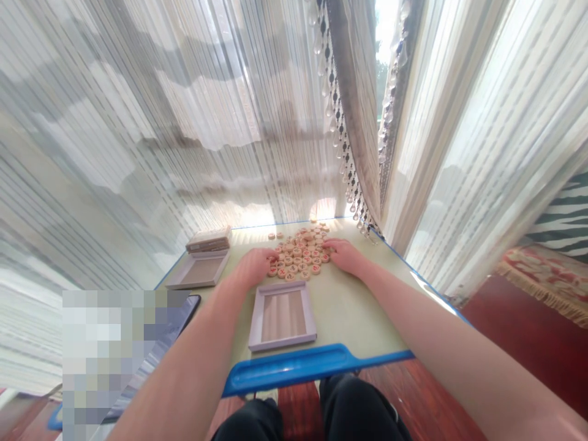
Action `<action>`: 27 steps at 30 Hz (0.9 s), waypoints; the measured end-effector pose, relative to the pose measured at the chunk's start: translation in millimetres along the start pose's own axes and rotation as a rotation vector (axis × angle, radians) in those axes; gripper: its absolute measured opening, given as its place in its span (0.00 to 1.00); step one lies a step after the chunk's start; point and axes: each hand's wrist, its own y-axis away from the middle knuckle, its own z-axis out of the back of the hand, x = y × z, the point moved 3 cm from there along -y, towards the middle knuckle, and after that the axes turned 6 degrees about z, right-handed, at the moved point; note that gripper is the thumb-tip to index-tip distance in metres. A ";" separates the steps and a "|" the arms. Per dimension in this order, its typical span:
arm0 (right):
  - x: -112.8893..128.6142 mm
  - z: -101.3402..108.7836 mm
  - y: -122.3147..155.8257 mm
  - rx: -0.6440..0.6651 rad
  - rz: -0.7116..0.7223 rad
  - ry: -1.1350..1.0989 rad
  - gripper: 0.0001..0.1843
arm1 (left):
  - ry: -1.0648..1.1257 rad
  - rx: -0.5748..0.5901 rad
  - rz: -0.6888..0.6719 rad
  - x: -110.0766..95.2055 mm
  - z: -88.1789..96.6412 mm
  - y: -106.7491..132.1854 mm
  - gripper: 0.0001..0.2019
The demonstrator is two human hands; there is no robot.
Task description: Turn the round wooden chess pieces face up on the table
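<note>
A loose heap of round wooden Chinese chess pieces (297, 252), marked with red and dark characters, lies on the pale tabletop. My left hand (257, 264) rests against the heap's left edge, fingers slightly curled and touching the nearest pieces. On the opposite side, my right hand (346, 255) has its fingers stretched over the edge pieces, without gripping any that I can see. Between my forearms, in front of the heap, sits a shallow open box tray (282, 315) with white walls and a brown inside.
A second shallow box part (197, 269) lies at the left, with a stack of flat boxes (209, 239) behind it. A tablet-like device (181, 324) is at the near left, partly pixelated. The table has a blue rim (289, 370). Striped curtains (206, 110) hang behind.
</note>
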 end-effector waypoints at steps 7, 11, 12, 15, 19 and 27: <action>-6.9 -3.5 -1.9 -0.026 0.007 -0.028 0.18 | -0.039 -0.005 0.018 -3.6 -2.3 0.3 0.21; -5.0 -1.3 -1.8 -0.023 -0.007 -0.033 0.17 | -0.035 -0.046 -0.010 -6.2 -3.6 0.0 0.19; -4.6 -0.6 -1.2 -0.018 -0.012 -0.038 0.16 | -0.034 -0.046 -0.017 -8.0 -3.7 0.5 0.19; -6.4 -1.0 0.5 -0.011 -0.019 -0.043 0.16 | -0.049 -0.024 -0.023 -14.8 -3.3 2.7 0.19; -16.2 -10.6 -1.3 -0.015 -0.028 -0.048 0.16 | -0.068 -0.046 0.001 -22.4 -1.3 6.6 0.17; 5.0 36.0 15.9 -0.413 0.120 -0.184 0.13 | 0.953 -0.310 -0.249 -58.7 56.8 34.0 0.20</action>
